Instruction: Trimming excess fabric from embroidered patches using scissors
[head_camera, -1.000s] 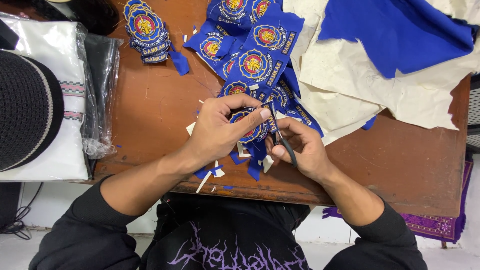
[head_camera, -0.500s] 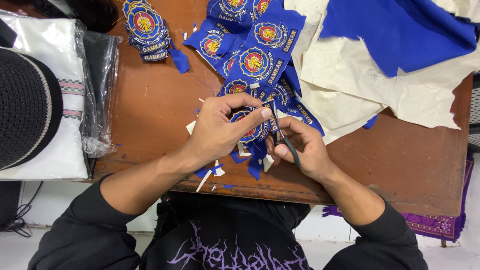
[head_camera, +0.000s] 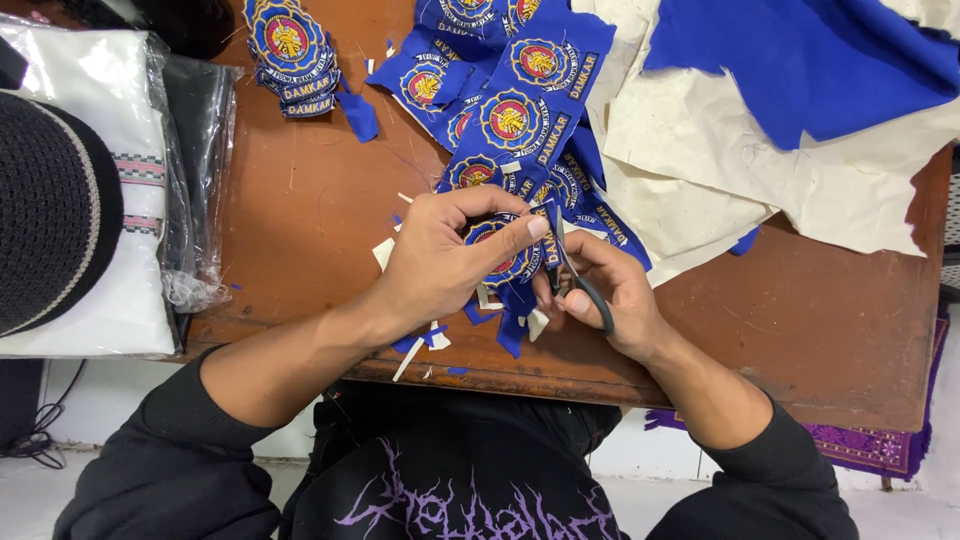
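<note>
Two hands close together at lower centre of the frame, above black sleeves. Left hand (head_camera: 440, 265) closed around a round blue embroidered patch with a red-and-gold emblem (head_camera: 497, 255), pinched between thumb and fingers. Right hand (head_camera: 610, 295) wrapped through the loops of small black-handled scissors (head_camera: 575, 275), blades narrow and set against the patch's right edge. Hardly moved from half a second before: same grip, blades only slightly shifted along the border. Scattered beneath, white and blue fabric offcuts (head_camera: 415, 345) on the brown wooden table (head_camera: 800, 330). Further up, an uncut blue sheet of matching patches (head_camera: 520, 110). At upper left, a stack of trimmed patches (head_camera: 290, 50); at upper right, cream backing cloth (head_camera: 720, 140).
</note>
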